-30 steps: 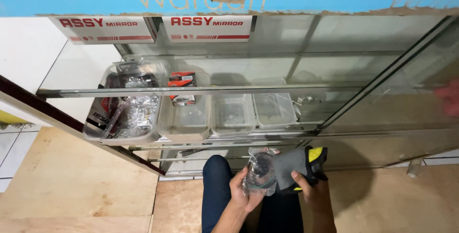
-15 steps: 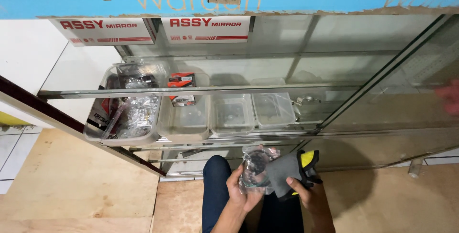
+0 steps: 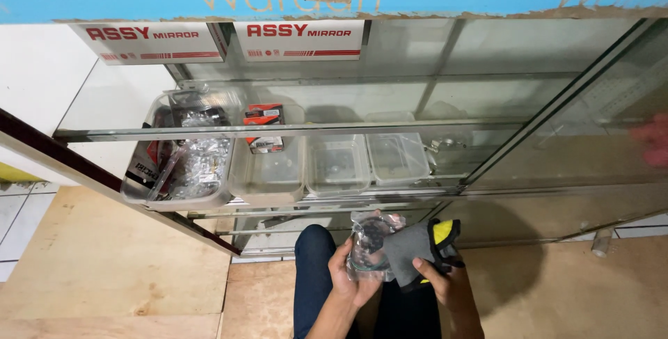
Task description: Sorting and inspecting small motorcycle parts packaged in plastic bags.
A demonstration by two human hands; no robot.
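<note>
The left hand [image 3: 348, 273] curls its fingers around a clear crinkly plastic bag of small parts [image 3: 369, 245], steadying it while the right hand [image 3: 435, 278] pinches a grey-and-yellow cloth [image 3: 417, 248] against it.

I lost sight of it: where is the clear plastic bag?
Head view, bottom centre: the clear bag is in the left hand, beside the grey cloth, below the glass cabinet.
</note>
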